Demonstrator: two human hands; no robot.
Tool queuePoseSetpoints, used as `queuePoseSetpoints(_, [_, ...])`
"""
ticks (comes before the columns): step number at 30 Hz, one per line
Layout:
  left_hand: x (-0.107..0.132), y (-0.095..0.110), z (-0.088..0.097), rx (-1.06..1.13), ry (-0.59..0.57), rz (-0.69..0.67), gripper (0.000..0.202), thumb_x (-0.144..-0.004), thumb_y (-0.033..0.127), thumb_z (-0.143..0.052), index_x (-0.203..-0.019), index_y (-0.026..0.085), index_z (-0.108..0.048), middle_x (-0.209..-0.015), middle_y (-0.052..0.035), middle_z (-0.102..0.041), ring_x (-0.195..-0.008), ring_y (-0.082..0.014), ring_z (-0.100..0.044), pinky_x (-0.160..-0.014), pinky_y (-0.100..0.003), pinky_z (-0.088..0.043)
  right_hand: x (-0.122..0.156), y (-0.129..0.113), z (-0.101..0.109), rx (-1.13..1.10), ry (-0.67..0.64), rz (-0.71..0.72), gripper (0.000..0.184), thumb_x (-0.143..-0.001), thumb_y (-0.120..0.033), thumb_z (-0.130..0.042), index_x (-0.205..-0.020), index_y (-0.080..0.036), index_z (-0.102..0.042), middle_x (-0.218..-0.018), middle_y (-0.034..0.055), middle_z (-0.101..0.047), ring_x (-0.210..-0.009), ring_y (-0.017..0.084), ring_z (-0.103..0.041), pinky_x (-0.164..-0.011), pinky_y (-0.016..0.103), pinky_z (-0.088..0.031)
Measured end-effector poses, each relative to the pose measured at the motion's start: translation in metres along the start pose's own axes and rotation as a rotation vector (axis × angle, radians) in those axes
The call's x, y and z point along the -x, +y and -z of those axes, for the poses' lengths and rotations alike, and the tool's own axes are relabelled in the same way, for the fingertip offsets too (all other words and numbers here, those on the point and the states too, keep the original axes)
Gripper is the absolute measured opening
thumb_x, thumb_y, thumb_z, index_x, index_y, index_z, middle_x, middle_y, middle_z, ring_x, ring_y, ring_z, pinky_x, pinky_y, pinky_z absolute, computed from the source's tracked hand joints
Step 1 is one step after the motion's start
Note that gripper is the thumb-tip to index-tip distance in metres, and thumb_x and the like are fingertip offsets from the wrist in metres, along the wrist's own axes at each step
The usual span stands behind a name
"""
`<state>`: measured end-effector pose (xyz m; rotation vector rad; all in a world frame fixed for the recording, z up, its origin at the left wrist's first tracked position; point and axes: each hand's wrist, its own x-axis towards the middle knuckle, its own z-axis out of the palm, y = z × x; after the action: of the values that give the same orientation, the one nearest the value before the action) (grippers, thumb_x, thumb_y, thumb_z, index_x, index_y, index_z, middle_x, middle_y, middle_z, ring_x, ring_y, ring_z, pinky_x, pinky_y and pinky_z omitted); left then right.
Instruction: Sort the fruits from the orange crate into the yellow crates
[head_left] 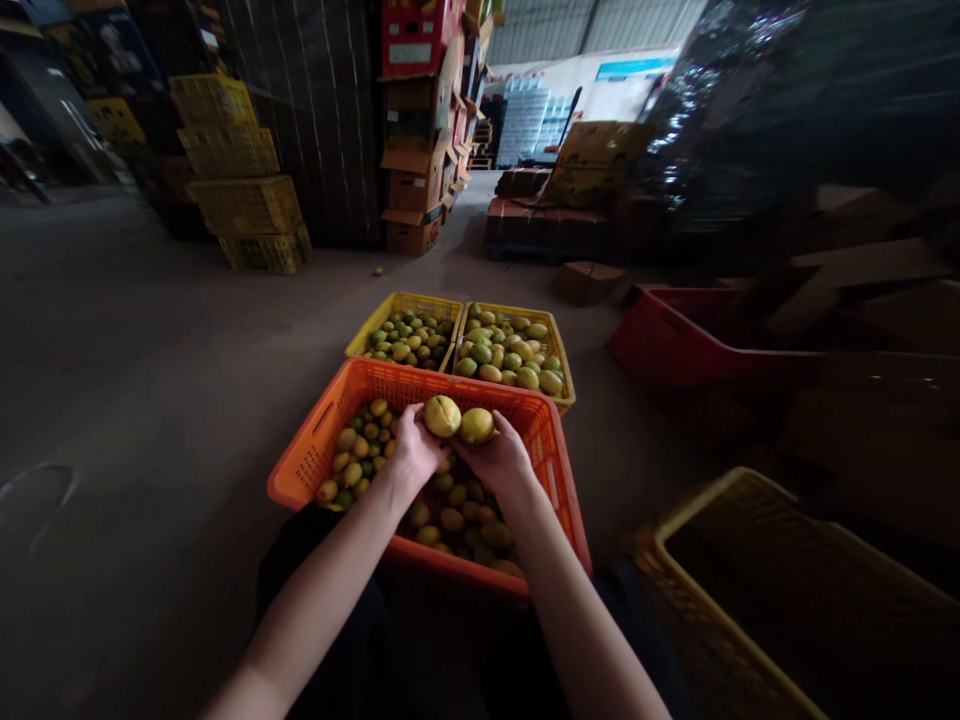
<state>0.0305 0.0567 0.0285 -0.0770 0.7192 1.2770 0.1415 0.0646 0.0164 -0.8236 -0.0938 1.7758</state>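
Over the orange crate (553,450), my left hand (417,446) is closed around a yellow lemon (442,416) that has a pale crease down its side. My right hand (502,455) holds a second yellow lemon (478,426) right beside it. Both fruits sit at fingertip height, side by side. Below my hands, the crate holds many yellow and green lemons (452,519), partly hidden by my forearms. Just beyond it stand two yellow crates: the left one (364,328) has mostly green and yellow fruit, the right one (564,372) larger, mostly yellow fruit.
A yellow crate (739,610) stands near my right side, and a red bin (652,340) lies farther right by cardboard. Stacked yellow crates (236,170) and cardboard box stacks (411,190) rise behind. One small fruit (378,271) lies on the concrete floor.
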Motion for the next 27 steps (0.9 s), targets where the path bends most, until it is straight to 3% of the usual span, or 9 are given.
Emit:
queuePoseSetpoints(4, [0.003, 0.003, -0.003, 0.001, 0.036, -0.008, 0.014, -0.080, 0.025, -0.043, -0.076, 0.018, -0.054, -0.072, -0.0035, -0.058, -0.070, -0.0179, -0.056, -0.062, -0.027, -0.042, 0.004, 0.002, -0.004, 0.021, 0.116, -0.119, 0.022, -0.088, -0.034, -0.039, -0.100, -0.019, -0.050, -0.082, 0.0072, -0.064, -0.079, 0.023, -0.063, -0.060, 0.041, -0.057])
queuePoseSetpoints(9, [0.007, 0.004, -0.006, 0.001, 0.033, -0.028, 0.016, -0.081, 0.023, -0.042, -0.074, 0.017, -0.054, -0.068, -0.0026, -0.058, -0.068, -0.0170, -0.057, -0.061, -0.026, -0.043, 0.007, 0.001, -0.005, 0.008, 0.100, -0.163, 0.024, -0.088, -0.039, -0.042, -0.101, -0.021, -0.050, -0.081, 0.0069, -0.064, -0.075, 0.023, -0.064, -0.055, 0.040, -0.056])
queuePoseSetpoints(16, [0.009, 0.005, -0.006, -0.066, -0.018, -0.096, 0.018, -0.080, 0.020, -0.045, -0.072, 0.015, -0.061, -0.063, -0.0017, -0.060, -0.064, -0.0139, -0.058, -0.061, -0.024, -0.045, 0.013, 0.002, -0.008, 0.046, 0.020, -0.117, 0.019, -0.084, -0.034, -0.050, -0.093, -0.019, -0.056, -0.072, 0.0047, -0.066, -0.071, 0.021, -0.065, -0.059, 0.039, -0.057])
queuePoseSetpoints(23, [0.008, 0.004, -0.001, -0.236, -0.136, -0.202, 0.016, -0.070, 0.019, -0.058, -0.081, 0.016, -0.069, -0.079, -0.0030, -0.070, -0.083, -0.0173, -0.065, -0.077, -0.027, -0.049, 0.018, 0.001, -0.015, 0.126, -0.001, -0.047, 0.013, -0.074, -0.030, -0.061, -0.083, -0.022, -0.059, -0.067, -0.0018, -0.066, -0.070, 0.017, -0.064, -0.061, 0.032, -0.057])
queuePoseSetpoints(27, [0.007, 0.002, 0.000, -0.181, -0.190, -0.165, 0.018, -0.069, 0.020, -0.053, -0.077, 0.014, -0.068, -0.079, -0.0066, -0.071, -0.086, -0.0213, -0.066, -0.080, -0.032, -0.050, 0.022, 0.000, -0.017, 0.111, -0.016, -0.048, 0.012, -0.073, -0.033, -0.061, -0.075, -0.021, -0.060, -0.062, -0.0028, -0.065, -0.066, 0.016, -0.063, -0.061, 0.029, -0.056])
